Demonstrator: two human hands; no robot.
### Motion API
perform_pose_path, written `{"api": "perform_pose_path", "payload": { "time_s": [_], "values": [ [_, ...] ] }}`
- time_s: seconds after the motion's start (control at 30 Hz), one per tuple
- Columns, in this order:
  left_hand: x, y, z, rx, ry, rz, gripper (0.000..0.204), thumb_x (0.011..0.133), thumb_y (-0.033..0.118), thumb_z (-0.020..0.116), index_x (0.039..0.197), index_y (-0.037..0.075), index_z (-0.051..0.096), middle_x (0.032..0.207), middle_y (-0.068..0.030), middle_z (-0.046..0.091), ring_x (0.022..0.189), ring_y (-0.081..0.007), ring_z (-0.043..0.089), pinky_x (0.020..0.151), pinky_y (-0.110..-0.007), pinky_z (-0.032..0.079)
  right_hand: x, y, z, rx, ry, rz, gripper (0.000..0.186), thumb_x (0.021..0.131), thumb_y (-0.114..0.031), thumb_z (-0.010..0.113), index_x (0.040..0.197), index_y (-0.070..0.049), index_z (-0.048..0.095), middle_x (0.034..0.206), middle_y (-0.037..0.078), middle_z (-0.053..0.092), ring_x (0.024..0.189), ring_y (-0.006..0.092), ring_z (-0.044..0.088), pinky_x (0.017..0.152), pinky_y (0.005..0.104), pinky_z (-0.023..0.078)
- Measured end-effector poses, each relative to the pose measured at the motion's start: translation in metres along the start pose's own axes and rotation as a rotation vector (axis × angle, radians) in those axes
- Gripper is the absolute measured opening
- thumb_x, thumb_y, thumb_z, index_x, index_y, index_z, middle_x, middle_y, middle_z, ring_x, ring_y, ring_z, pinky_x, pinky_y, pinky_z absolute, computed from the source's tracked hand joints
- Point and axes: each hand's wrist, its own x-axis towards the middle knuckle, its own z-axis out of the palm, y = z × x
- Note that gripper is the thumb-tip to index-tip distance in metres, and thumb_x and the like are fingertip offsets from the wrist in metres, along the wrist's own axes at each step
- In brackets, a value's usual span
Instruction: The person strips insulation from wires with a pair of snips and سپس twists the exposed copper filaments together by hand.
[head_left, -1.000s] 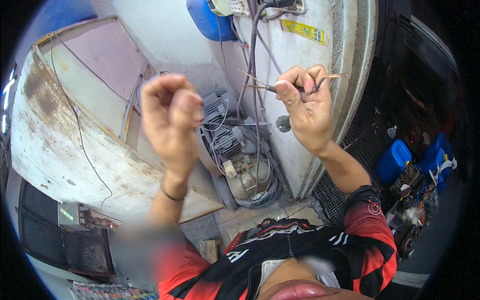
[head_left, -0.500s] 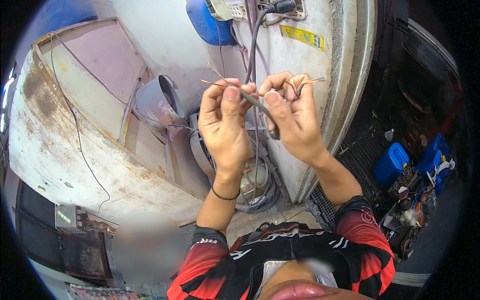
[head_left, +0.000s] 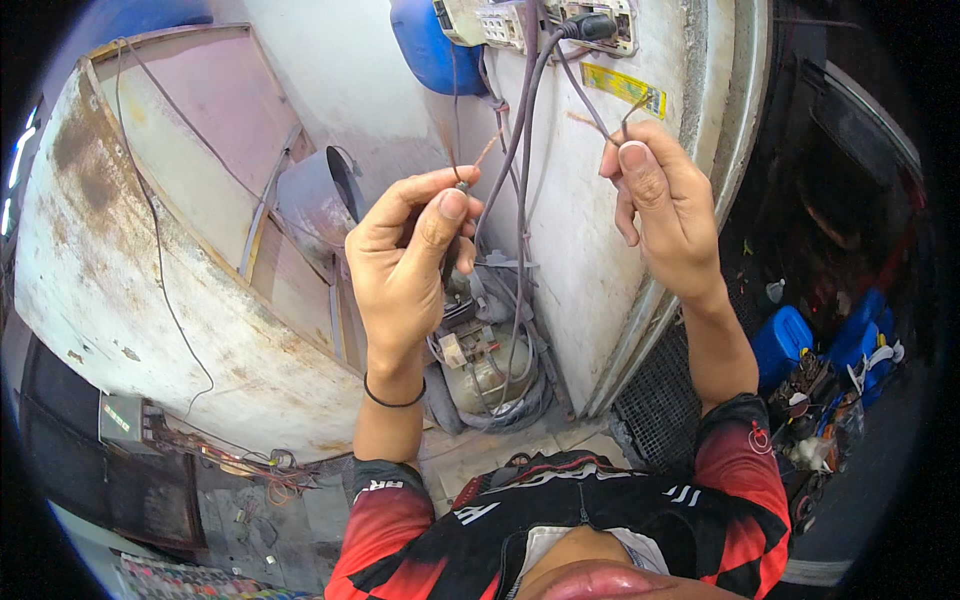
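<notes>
My left hand [head_left: 405, 250] pinches the end of a dark electrical cable between thumb and fingers. Bare copper strands [head_left: 488, 150] stick up past its fingertips. Apart from it on the right, my right hand [head_left: 668, 205] grips another stripped wire end between thumb and forefinger. Frayed copper [head_left: 590, 122] and a short dark wire [head_left: 634, 106] poke out above that grip. A thin dark wire [head_left: 582, 88] runs from near the wall socket towards the right fingertips; whether it joins the held end I cannot tell. Most of the left cable is hidden by the palm.
A black plug [head_left: 588, 27] sits in a wall socket panel [head_left: 625, 40], with thick grey cables [head_left: 524, 110] hanging down. Below stands a compressor-like machine [head_left: 485, 365] with coiled hose. A rusty white panel [head_left: 130, 270] fills the left; blue jugs [head_left: 782, 345] and clutter lie right.
My hands have moved apart, the left one leftward and down, the right one rightward. The grey cable stretch seen between them is now out of sight. The view has shifted slightly.
</notes>
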Motion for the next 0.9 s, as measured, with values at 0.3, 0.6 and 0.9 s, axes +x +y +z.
{"api": "perform_pose_path", "payload": {
  "time_s": [0.3,0.6,0.9],
  "values": [
    [-0.013,-0.009,0.017,-0.094,0.019,0.093,0.019,0.092,0.007,0.065,0.105,-0.001,0.055,0.086,-0.0132,0.067,0.068,-0.0106,0.061,0.049,-0.020,0.049,-0.002,0.014,0.038,0.355,-0.009,-0.014,0.022,0.101,-0.020,0.052,0.108,0.000,0.056,0.073,0.002,0.058,0.052,0.0013,0.044,0.044,0.0161,0.033],
    [-0.011,-0.017,0.024,-0.017,0.011,0.225,0.032,0.092,0.006,0.063,0.118,0.007,0.044,0.084,-0.0105,0.063,0.064,-0.0115,0.059,0.044,-0.020,0.043,-0.008,0.011,0.055,0.568,0.003,-0.001,0.021,0.099,-0.017,0.054,0.112,-0.001,0.050,0.081,0.005,0.061,0.061,0.0029,0.052,0.045,0.0157,0.039],
    [-0.012,-0.018,0.024,0.077,-0.006,0.282,0.033,0.092,0.005,0.064,0.118,0.007,0.044,0.085,-0.0095,0.064,0.065,-0.0083,0.057,0.046,-0.019,0.043,-0.009,0.009,0.061,0.662,0.059,-0.014,0.017,0.098,-0.012,0.055,0.109,0.000,0.052,0.084,0.004,0.060,0.073,0.0046,0.057,0.047,0.0158,0.041]
  ]
}}
